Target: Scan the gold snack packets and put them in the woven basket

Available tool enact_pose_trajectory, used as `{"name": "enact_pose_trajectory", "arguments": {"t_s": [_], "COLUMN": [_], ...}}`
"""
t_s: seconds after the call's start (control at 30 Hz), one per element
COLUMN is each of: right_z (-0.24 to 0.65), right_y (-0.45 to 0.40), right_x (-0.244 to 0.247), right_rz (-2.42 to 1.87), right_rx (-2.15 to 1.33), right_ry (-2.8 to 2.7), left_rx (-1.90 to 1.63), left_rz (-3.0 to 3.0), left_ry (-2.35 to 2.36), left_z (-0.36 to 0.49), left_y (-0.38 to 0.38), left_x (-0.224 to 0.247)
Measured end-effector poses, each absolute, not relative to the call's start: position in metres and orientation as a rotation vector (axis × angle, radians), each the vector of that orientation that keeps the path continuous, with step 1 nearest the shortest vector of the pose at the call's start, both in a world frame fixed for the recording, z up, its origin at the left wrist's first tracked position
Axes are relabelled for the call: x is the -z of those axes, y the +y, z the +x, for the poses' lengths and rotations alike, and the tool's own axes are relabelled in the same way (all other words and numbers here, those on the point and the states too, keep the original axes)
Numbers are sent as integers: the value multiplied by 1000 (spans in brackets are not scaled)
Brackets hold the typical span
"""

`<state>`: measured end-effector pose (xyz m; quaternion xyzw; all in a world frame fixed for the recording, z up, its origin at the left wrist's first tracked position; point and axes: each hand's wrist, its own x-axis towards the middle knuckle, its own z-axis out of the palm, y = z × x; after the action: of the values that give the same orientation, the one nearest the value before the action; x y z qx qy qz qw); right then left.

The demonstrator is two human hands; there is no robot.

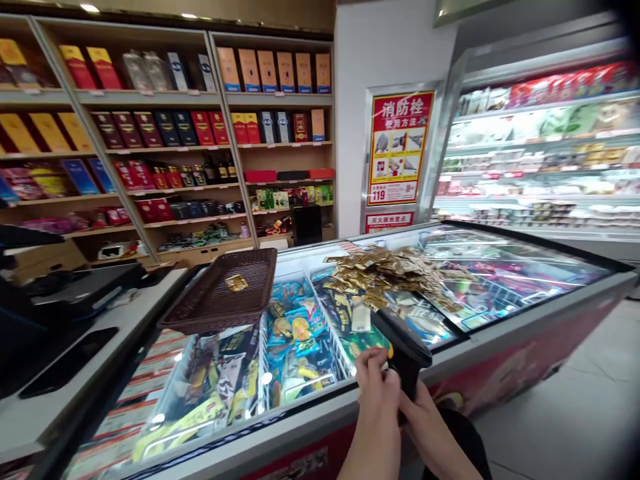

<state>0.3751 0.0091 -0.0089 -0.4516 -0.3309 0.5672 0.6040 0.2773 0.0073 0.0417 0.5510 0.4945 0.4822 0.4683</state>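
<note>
Far left, a white bench (30, 412) carries a flat black item (70, 363) and dark equipment (83, 288). Behind it, wooden shelving (155, 99) holds rows of boxed goods (160, 128) and bottles, with smaller packaged goods lower down. A glass-topped freezer (295, 405) extends from beside the bench to the right; bagged products (300, 330) are visible beneath the glass, separated by white wire dividers. On its left part rests a brown woven basket (257, 283) containing a gold packet (237, 283). Further right, a loose, overlapping heap of gold packets (395, 270) lies on the glass. A red and yellow sign (399, 150) marked 119 is mounted on the pale wall behind. At far right stand a lit, stocked display cabinet (540, 160) and, below it, a pale, glossy floor (570, 393).

The black handheld device (403, 337) is at the freezer's near edge, in front of the gold packets. It has an elongated, rounded, dark upper body and a handle pointing down. Of the hands, the left hand (374, 380) has its fingers curled beside the device; whether it grips cannot be determined. The right hand (423, 410) is closed around the handle, partly hidden by the left.
</note>
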Motion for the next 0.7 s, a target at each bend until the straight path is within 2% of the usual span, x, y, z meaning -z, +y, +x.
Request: {"name": "enact_pose_trajectory", "arguments": {"t_s": [0.1,0.2,0.37,0.5,0.7], "right_z": [407,427,458,517,572], "right_y": [18,23,23,24,16], "right_x": [9,9,8,16,13], "right_rz": [-1063,-1024,-942,-1145,-1192], "right_rx": [-1172,-1080,-1041,-786,-713], "right_ry": [-744,-668,-637,-763,-773], "left_rx": [-1026,-742,-329,-308,-444], "left_rz": [1691,2020,2087,2205,2218], "left_ry": [1221,1481,1822,1808,1827], "left_z": [280,280,302,318,313], "left_y": [22,68,158,187,186], "left_x": [-57,-69,-48,-16,-4]}}
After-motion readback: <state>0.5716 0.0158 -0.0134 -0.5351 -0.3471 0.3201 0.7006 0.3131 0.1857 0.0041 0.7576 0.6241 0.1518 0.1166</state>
